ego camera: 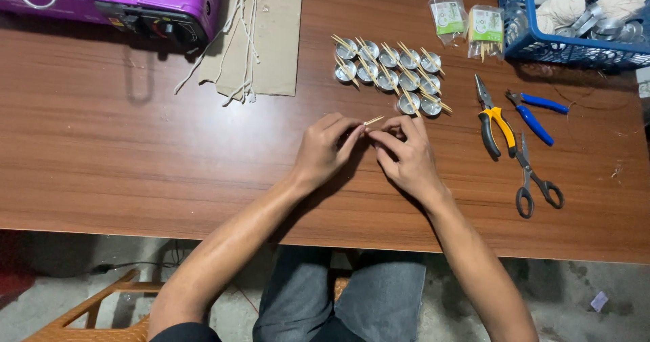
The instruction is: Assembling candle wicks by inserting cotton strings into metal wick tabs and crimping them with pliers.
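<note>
At the middle of the wooden table, we hold a thin wooden stick between both hands: our left hand pinches its near end with thumb and forefinger closed together, and our right hand meets it with fingertips drawn tight on the same spot. Whether a wick is caught there too, we cannot tell. The stick is slender, so squeezing too hard could, we judge, snap it or let it flick away. Just beyond our knuckles sit the small metal candle cups, sticks laid across them; a careless wrist could scatter them toward the yellow-handled pliers and scissors.
</note>
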